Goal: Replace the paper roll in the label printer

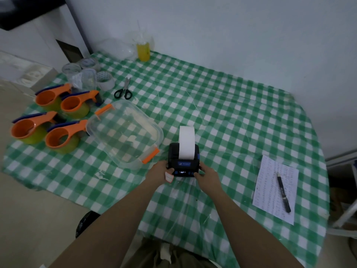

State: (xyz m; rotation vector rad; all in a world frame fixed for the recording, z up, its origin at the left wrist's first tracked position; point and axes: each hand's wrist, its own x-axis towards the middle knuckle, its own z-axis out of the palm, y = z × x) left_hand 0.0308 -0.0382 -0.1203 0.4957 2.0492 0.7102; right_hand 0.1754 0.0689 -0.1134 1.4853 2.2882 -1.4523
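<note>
Printer [183,161] black, white paper strip [186,142] rising from top.

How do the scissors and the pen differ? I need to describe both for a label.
The scissors lie on the bare checked tablecloth at the far left; the pen lies on a printed sheet at the near right. The scissors have looped handles and metal blades; the pen is one slim stick. Both are mostly black and untouched.
</note>
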